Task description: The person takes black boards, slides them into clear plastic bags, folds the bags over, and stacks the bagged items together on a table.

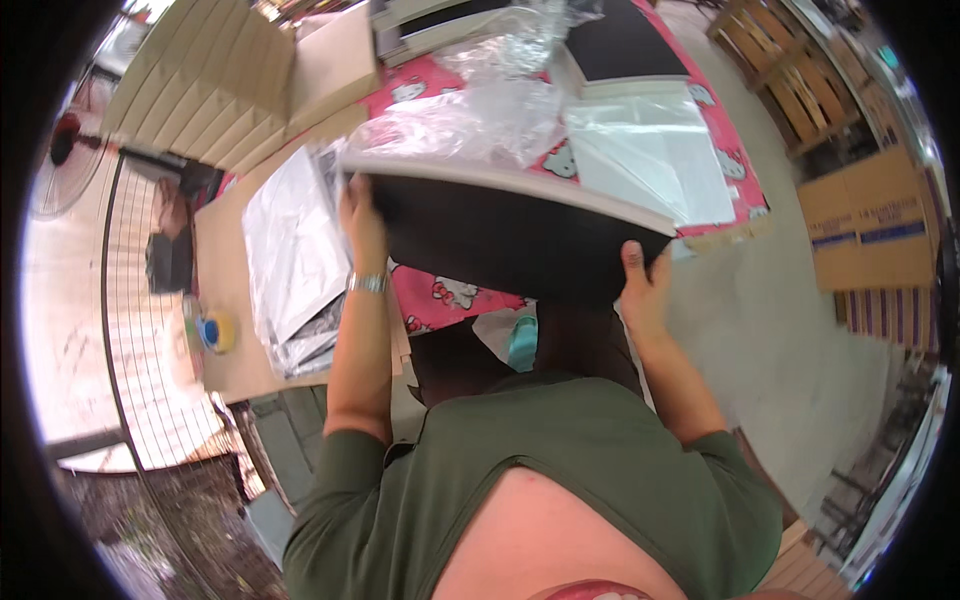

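Between my two hands a flat black panel with a pale edge (500, 235) is held up, tilted, above the near side of the table. My left hand (362, 215) grips its left end, and my right hand (643, 285) grips its right end with the thumb on the black face. Just left of my left hand lies a pile in white and clear plastic wrap (292, 245). Beyond the panel are crumpled clear plastic film (480, 120) and a flat white plastic-covered sheet (650, 150). The fingers behind the panel are partly hidden.
A pink patterned cloth (455, 292) covers the table. At the far left stands a row of cardboard pieces (200, 85); a black-topped stack (625, 45) lies at the far right. A tape roll (217, 333) sits on the left edge. Cardboard boxes (870, 225) stand on the right.
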### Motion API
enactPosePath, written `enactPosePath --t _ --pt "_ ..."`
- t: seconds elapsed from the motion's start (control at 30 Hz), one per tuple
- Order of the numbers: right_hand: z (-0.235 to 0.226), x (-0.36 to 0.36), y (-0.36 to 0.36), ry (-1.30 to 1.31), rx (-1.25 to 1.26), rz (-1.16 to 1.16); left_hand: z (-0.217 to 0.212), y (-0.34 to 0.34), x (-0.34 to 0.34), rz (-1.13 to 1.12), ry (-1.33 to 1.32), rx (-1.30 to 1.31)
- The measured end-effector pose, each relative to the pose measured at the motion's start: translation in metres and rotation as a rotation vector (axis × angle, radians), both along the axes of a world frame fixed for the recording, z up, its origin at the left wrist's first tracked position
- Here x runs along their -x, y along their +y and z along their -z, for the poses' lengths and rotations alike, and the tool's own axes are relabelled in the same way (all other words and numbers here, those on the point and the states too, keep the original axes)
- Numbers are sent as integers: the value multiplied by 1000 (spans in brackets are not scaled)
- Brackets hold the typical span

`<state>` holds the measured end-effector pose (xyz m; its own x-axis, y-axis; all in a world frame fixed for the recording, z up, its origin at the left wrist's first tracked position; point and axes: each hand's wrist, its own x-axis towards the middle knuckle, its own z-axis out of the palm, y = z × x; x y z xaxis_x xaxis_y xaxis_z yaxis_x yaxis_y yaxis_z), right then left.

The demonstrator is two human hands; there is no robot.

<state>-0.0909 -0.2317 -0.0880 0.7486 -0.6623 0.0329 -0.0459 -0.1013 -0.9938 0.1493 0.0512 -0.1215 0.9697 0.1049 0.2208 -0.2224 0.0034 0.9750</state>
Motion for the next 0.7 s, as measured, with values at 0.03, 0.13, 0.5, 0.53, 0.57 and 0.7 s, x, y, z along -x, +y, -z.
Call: enactPosePath --t 0.03,0.13,0.5,0.53,0.57,0.7 --pt "13 -5 -3 24 -33 52 -22 -11 -17 27 -35 -154" --pt "43 -22 7 -15 -451 71 -42 -41 -83 152 73 -867" --pt "72 -3 -22 784 -109 -394 8 167 -41 -333 21 -1253" --pt "53 -2 -26 996 83 -526 20 210 -26 -351 226 -1335" --pt "36 -2 -25 879 215 -526 18 221 -13 -399 342 -1369" --pt "-22 -55 46 426 215 -663 16 258 37 -606 616 -1450"
